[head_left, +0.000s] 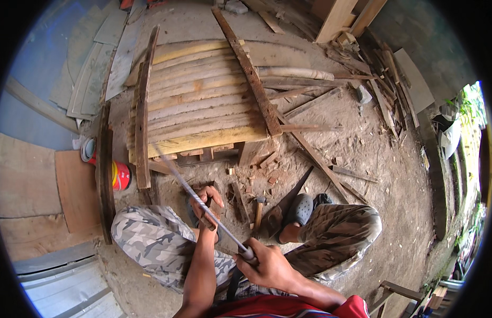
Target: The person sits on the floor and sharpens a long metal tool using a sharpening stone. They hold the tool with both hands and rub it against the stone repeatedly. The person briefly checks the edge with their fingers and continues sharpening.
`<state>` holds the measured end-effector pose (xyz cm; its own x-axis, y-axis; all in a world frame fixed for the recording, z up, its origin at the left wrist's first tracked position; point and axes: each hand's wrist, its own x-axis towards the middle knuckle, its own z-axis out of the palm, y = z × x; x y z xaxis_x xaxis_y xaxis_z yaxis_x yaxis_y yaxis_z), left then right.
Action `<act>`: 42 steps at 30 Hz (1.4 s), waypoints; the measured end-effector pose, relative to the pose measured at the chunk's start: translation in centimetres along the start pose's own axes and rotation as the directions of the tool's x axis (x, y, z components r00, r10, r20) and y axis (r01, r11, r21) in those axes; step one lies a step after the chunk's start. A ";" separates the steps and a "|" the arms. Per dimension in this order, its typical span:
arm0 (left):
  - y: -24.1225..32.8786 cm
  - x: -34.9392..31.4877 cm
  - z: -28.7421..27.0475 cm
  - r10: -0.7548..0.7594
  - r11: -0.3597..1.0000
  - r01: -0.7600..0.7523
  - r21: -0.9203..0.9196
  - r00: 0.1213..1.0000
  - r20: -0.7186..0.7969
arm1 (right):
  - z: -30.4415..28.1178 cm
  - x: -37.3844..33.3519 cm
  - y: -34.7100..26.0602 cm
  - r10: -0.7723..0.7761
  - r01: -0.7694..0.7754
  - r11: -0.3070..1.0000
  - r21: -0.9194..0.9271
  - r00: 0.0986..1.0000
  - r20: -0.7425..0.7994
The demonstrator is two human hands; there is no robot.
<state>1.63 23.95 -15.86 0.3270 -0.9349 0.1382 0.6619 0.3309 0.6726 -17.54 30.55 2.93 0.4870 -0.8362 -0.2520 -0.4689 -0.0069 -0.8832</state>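
Observation:
My right hand (267,267) is closed round the grey handle of a long, thin metal blade (229,233). It slants up and left past my left hand, its far end blurred near the slatted wooden panel. My left hand (210,197) is closed on a small brown block (207,221), right beside the blade. Whether block and blade touch, I cannot tell. Between my feet a hammer (259,211) lies on the ground, next to a handsaw (293,196) partly under my right shoe.
A slatted wooden panel (198,103) lies ahead, crossed by two dark beams (145,111). At the left stands a red-and-yellow bucket (121,176). Loose boards (315,159) and wood chips (267,175) are strewn to the right, with scrap wood (386,79) piled by the far wall.

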 end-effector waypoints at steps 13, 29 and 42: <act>-0.3 0.3 -0.1 0.069 0.997 -0.067 0.025 0.996 -0.056 | -0.2 -0.4 -0.7 0.042 -0.043 0.999 -0.015 0.997 -0.066; 2.1 1.2 1.7 0.382 0.877 -0.232 0.421 0.868 -0.317 | -0.1 -1.7 3.6 0.206 -0.198 0.978 0.065 0.966 -0.154; 3.4 1.7 0.1 0.382 0.918 -0.266 0.294 0.795 -0.471 | -0.2 -1.5 6.0 0.198 -0.195 0.976 0.098 0.980 -0.020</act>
<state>4.38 23.48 -13.24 0.8305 -0.5565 0.0240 0.3220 0.5148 0.7945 -21.25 31.62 -1.90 0.3695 -0.8321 -0.4136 -0.4800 0.2102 -0.8517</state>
